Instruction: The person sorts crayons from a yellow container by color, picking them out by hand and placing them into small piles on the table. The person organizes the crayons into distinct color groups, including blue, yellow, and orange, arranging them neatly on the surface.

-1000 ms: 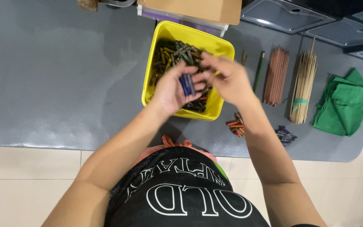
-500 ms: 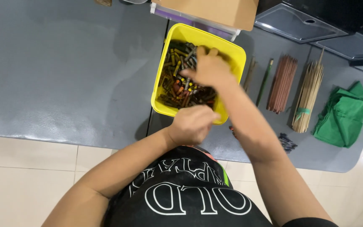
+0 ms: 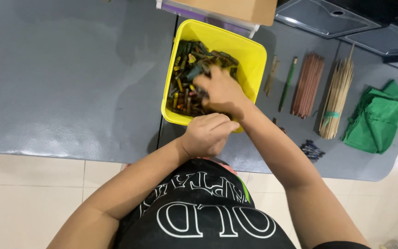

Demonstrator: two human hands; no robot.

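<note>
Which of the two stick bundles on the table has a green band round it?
The pale bundle of sticks, next to the green cloth. The reddish-brown bundle to its left shows no band.

Grey table (image 3: 70, 83): yellow tub (image 3: 249, 55), stick bundles (image 3: 335, 99), green cloth (image 3: 376, 117).

Bright, even indoor light from overhead. Soft sheen on the grey tabletop (image 3: 70, 83), faint shadow left of the yellow tub (image 3: 249, 55). Right hand (image 3: 219, 90) slightly motion-blurred; edges mildly wide-angle stretched, rest sharp.
</note>
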